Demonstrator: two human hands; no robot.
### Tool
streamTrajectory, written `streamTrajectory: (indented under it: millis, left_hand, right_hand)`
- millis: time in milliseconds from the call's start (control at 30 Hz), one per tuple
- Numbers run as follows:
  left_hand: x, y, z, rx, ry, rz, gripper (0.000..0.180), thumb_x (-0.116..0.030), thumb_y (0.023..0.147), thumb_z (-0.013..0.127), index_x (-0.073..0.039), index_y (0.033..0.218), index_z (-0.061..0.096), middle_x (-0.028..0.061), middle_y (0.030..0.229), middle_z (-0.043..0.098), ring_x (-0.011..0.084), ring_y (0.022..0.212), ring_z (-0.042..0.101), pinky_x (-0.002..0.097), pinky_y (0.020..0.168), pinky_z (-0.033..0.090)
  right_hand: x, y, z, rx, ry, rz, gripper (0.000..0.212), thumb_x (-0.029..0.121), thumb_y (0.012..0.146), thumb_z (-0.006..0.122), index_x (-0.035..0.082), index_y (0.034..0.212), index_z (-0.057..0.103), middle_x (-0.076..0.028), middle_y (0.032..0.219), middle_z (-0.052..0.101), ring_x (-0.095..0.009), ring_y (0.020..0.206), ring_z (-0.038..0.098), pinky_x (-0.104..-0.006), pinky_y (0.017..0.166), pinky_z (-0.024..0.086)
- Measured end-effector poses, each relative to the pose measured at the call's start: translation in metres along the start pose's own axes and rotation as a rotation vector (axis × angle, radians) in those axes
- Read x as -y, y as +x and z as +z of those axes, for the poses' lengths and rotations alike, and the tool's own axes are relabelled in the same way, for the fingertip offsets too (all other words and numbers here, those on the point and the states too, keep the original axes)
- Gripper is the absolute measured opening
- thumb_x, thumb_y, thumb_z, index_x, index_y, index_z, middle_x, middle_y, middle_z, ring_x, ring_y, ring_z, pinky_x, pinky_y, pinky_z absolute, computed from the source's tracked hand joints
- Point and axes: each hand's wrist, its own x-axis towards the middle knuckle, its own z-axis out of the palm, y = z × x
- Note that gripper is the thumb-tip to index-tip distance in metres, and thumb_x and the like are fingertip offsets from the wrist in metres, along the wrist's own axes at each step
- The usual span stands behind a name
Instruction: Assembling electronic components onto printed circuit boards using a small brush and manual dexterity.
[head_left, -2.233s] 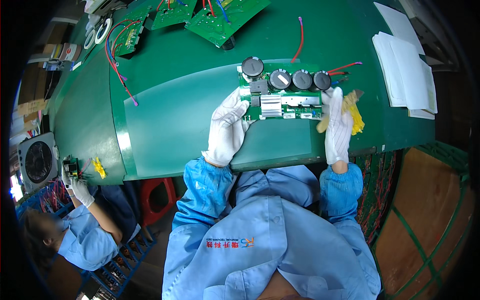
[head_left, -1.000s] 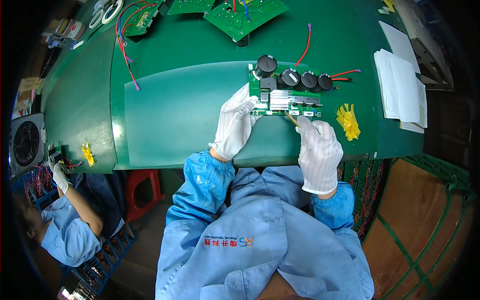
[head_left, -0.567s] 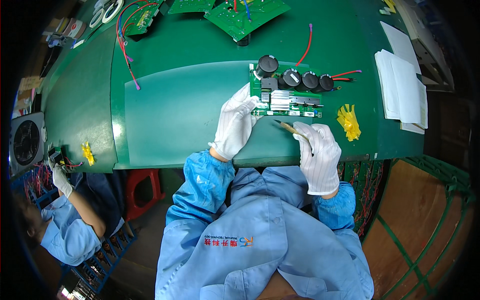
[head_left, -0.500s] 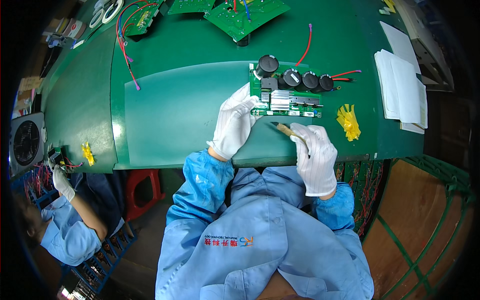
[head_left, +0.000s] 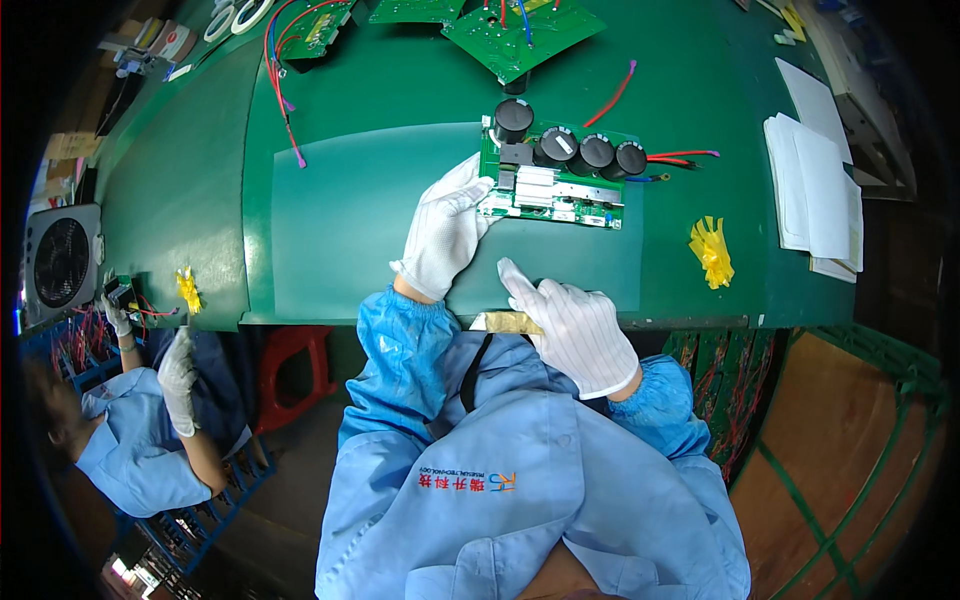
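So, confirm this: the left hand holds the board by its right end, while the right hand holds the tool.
Not the right end: the head view shows the left hand holding the board by its left end. The right hand does hold the tool.

White pinstriped gloves point(head_left: 582, 338) accompany glossy blue oversleeves point(head_left: 402, 345) and a paler shirt point(head_left: 505, 530).
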Motion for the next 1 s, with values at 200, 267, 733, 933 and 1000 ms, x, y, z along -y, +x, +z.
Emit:
streamTrajectory:
  millis: [200, 267, 733, 933, 1000]
  left_hand:
    - [-0.003, -0.005, 0.006, -0.011, 0.025, -0.013, 0.051, -0.004, 0.104, 0.048, 0.006, 0.153, 0.042, 0.0126, 0.149, 0.056, 0.0230, 0.131, 0.059, 0.0363, 0.109, 0.048]
    - [-0.002, -0.006, 0.004, -0.005, 0.004, 0.010, 0.051, -0.004, 0.103, 0.050, 0.008, 0.152, 0.042, 0.0152, 0.146, 0.057, 0.0244, 0.128, 0.061, 0.0355, 0.106, 0.051]
    - [0.001, -0.005, 0.008, -0.032, 0.054, 0.005, 0.049, -0.007, 0.104, 0.052, 0.005, 0.152, 0.045, 0.0124, 0.145, 0.059, 0.0223, 0.129, 0.060, 0.0376, 0.109, 0.049]
    - [0.005, -0.007, 0.006, -0.008, 0.016, 0.063, 0.054, -0.010, 0.100, 0.056, 0.006, 0.151, 0.046, 0.0140, 0.144, 0.059, 0.0235, 0.129, 0.059, 0.0396, 0.106, 0.050]
    - [0.008, -0.009, 0.012, -0.068, 0.037, 0.091, 0.053, -0.012, 0.101, 0.056, 0.006, 0.151, 0.046, 0.0141, 0.143, 0.060, 0.0254, 0.129, 0.059, 0.0414, 0.106, 0.050]
  right_hand:
    - [-0.015, -0.020, 0.000, -0.025, 0.190, -0.153, 0.045, 0.024, 0.074, 0.074, 0.017, 0.118, 0.071, -0.001, 0.090, 0.059, -0.020, 0.075, 0.065, -0.0362, 0.059, 0.047]
    - [-0.016, -0.028, -0.005, 0.011, 0.251, -0.109, 0.033, 0.023, 0.073, 0.074, 0.017, 0.106, 0.074, -0.001, 0.093, 0.062, -0.023, 0.077, 0.066, -0.0380, 0.063, 0.047]
    - [-0.041, -0.014, 0.001, -0.503, 0.819, 0.222, 0.036, -0.004, 0.087, 0.059, 0.003, 0.121, 0.069, -0.016, 0.123, 0.074, -0.021, 0.083, 0.070, -0.0329, 0.073, 0.056]
    - [-0.069, 0.004, -0.006, -0.701, 0.923, 0.611, 0.044, 0.029, 0.113, 0.047, 0.000, 0.144, 0.058, -0.010, 0.131, 0.065, -0.009, 0.086, 0.064, -0.0200, 0.064, 0.050]
    - [-0.072, 0.009, 0.004, -0.634, 0.823, 0.635, 0.045, 0.030, 0.113, 0.046, -0.001, 0.143, 0.058, -0.011, 0.157, 0.051, -0.013, 0.095, 0.069, -0.0222, 0.069, 0.053]
